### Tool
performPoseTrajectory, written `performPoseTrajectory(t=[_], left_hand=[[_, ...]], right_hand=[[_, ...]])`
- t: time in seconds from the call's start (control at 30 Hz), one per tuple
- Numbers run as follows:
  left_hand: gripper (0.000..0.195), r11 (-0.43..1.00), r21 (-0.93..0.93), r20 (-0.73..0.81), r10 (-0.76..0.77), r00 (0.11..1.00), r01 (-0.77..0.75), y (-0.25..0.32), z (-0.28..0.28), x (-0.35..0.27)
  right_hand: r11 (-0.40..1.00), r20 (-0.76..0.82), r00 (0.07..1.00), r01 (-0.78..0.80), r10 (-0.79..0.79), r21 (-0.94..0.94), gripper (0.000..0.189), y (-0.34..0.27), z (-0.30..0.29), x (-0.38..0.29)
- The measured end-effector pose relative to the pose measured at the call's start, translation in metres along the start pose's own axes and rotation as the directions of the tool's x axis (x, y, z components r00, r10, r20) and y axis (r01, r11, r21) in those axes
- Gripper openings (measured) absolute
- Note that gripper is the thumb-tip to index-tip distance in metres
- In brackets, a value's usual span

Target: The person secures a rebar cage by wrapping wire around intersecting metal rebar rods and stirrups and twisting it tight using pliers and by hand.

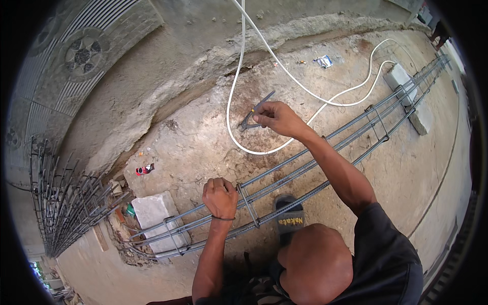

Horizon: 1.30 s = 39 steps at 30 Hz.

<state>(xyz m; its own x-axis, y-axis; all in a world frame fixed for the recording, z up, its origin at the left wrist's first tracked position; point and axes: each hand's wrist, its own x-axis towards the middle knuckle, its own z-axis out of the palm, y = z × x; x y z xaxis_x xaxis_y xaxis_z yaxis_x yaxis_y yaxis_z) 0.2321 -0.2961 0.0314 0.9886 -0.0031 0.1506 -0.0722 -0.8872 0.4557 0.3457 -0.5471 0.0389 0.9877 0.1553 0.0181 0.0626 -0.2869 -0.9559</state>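
Note:
A long rebar cage [343, 146] lies diagonally before me, its ribbed bars bound by square steel stirrups. My left hand [221, 196] is curled over the cage's far bar beside one stirrup [248, 206]; its fingertips are hidden. Beyond the cage, my right hand [278, 119] grips one handle of dark steel end-cutting pincers [248, 121]. The pincers' handles are spread, with the jaws pointing left, over the dirt-stained ground. My bent knee [318, 263] and sandalled foot [289, 215] are on the near side of the cage.
Concrete blocks [154, 209] [400, 82] prop both cage ends. A white hose [259, 152] loops around the pincers. Bundled rebar frames [68, 202] stand at left by a rough wall [126, 95]. A crushed red can [145, 169] and a wrapper [324, 61] litter the ground. Another person's legs [441, 34] show top right.

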Motion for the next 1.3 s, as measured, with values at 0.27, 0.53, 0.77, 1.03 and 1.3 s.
performPoseTrajectory(t=[0.27, 0.53, 0.77, 1.03, 1.3], left_hand=[[0.004, 0.800, 0.118, 0.242, 0.551, 0.799, -0.588, 0.033, 0.023, 0.000], [0.007, 0.816, -0.248, -0.060, 0.525, 0.849, -0.522, -0.003, 0.005, -0.029], [0.016, 0.834, -0.179, 0.167, 0.549, 0.819, -0.522, -0.002, -0.016, -0.026], [0.027, 0.884, -0.209, 0.237, 0.461, 0.855, -0.419, 0.004, -0.012, 0.005], [0.022, 0.852, 0.048, 0.460, 0.445, 0.768, -0.522, 0.015, 0.015, 0.017]], right_hand=[[0.946, 0.489, 0.872, 0.142, 0.019, -0.290, 0.040, -0.060, 0.032, -0.005], [0.849, 0.701, 0.709, 0.412, -0.071, -0.330, 0.033, -0.064, 0.061, -0.065], [0.866, 0.393, 0.918, 0.156, 0.050, -0.476, 0.012, -0.037, 0.089, -0.129], [0.774, 0.254, 0.959, 0.065, 0.125, -0.629, 0.012, -0.003, 0.099, -0.132], [0.461, 0.272, 0.853, 0.480, -0.446, -0.747, 0.015, -0.007, 0.074, -0.106]])
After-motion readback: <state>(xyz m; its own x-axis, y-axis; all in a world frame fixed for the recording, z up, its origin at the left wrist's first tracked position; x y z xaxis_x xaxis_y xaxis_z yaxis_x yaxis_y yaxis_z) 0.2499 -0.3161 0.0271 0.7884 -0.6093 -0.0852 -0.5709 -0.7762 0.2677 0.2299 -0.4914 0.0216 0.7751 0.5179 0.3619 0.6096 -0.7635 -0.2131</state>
